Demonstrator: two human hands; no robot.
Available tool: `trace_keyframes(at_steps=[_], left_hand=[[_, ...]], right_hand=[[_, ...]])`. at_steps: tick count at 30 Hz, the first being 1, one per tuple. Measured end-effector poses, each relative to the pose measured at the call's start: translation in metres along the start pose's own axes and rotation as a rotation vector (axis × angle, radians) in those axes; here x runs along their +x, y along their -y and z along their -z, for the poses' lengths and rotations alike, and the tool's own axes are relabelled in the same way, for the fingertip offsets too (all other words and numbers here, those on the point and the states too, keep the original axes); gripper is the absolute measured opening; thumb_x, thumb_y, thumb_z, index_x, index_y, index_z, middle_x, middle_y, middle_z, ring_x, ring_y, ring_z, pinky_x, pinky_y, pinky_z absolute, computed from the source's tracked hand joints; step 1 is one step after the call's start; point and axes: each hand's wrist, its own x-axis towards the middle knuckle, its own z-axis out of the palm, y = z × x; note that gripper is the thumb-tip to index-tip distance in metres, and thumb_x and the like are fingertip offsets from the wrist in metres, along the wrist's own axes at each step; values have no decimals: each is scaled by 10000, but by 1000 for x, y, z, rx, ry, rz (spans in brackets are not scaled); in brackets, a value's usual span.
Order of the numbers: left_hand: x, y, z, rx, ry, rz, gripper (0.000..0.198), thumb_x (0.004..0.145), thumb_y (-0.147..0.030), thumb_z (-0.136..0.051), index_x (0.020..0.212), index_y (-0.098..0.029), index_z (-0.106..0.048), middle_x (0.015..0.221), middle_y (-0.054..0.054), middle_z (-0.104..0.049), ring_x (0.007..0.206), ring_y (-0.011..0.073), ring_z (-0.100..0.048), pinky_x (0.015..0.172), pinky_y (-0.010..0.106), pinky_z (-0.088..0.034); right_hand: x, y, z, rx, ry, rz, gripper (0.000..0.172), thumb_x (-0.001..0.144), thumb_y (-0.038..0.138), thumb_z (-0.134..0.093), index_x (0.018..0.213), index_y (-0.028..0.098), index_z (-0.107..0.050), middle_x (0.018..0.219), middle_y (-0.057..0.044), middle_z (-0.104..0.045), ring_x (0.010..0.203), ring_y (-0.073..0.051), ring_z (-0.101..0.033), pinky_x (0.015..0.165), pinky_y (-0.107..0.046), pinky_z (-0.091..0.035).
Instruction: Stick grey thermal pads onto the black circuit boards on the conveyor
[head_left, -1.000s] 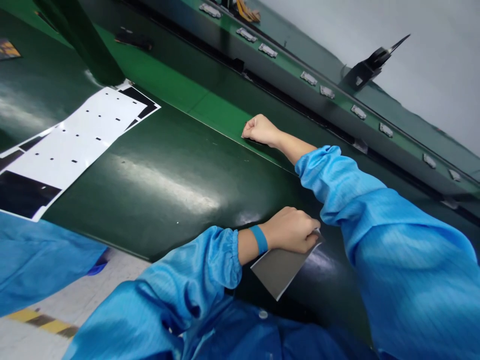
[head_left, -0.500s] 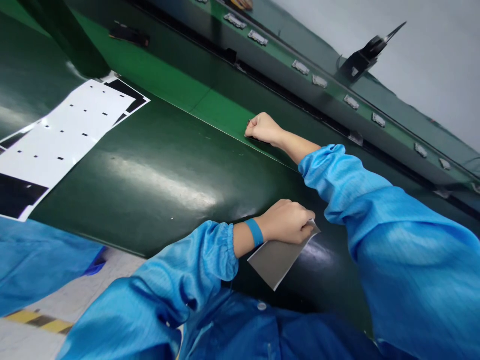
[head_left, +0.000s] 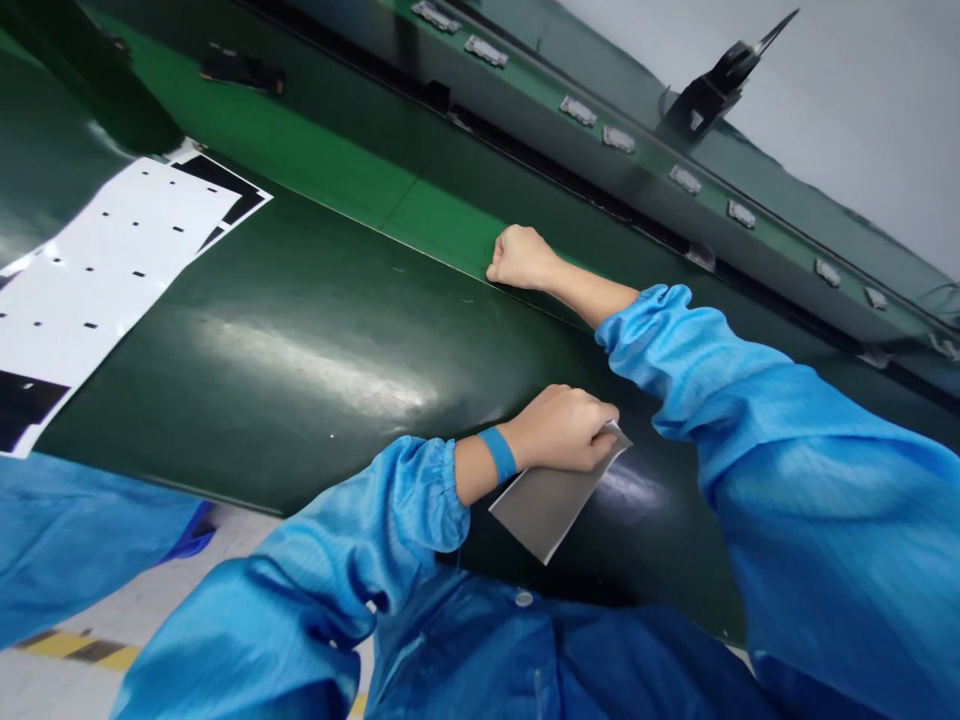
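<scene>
My left hand [head_left: 564, 428], with a blue band at its wrist, is closed on one end of a grey sheet with pale edges [head_left: 553, 500]. The sheet slants down toward my body, above the dark green tabletop near its front edge. Farther out, my right hand [head_left: 525, 258] forms a fist by the seam between the dark tabletop [head_left: 315, 290] and a brighter green strip [head_left: 431, 215]. Its fingertips are curled under, so whatever they may hold is hidden.
White sheets with black patches [head_left: 142, 230] lie stacked at the left, beside a dark post [head_left: 97, 80]. Several small pale parts [head_left: 577, 110] sit in a row along the rear ledge. A black tool with a pointed tip [head_left: 716, 85] stands behind. Another person's blue garment [head_left: 82, 540] shows lower left.
The view has shifted slightly, so the stacked sheets sit farther left. A small dark bit seen at my right fingertips earlier no longer shows. My left hand keeps its hold on the grey sheet.
</scene>
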Motion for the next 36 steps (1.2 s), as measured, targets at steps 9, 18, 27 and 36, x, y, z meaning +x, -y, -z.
trace_keyframes(at_steps=[9, 18, 27, 36], left_hand=[[3, 6, 5, -192, -135, 151, 140, 921, -288, -679, 865, -198, -771, 775, 31, -773, 752, 207, -718, 723, 317, -484], [8, 22, 17, -529, -392, 399, 256, 847, -421, -718, 781, -174, -709, 733, 15, -717, 685, 159, -616, 660, 273, -459], [11, 20, 30, -423, -421, 532, 350, 735, -510, -782, 710, -172, -697, 645, -1, -627, 590, 125, -492, 562, 252, -392], [10, 26, 42, -294, -420, 579, 382, 702, -525, -794, 638, -183, -637, 589, -21, -531, 563, 105, -411, 522, 234, -334]], right_hand=[[-23, -52, 36, 74, -88, -46, 436, 761, 300, -944, 612, 200, -546, 587, 13, -444, 649, -142, -466, 591, -272, -312], [-200, -95, 2, 803, -182, 64, 624, 844, 823, -718, 807, 206, -629, 675, -12, -596, 602, -150, -487, 603, -284, -362], [-227, -114, -14, 993, -264, 129, 374, 866, 574, -732, 922, 207, -690, 808, -27, -652, 684, -162, -528, 660, -306, -408], [-226, -114, -22, 865, -245, 181, 137, 855, 307, -635, 914, 189, -674, 743, 16, -573, 619, -129, -452, 618, -283, -355]])
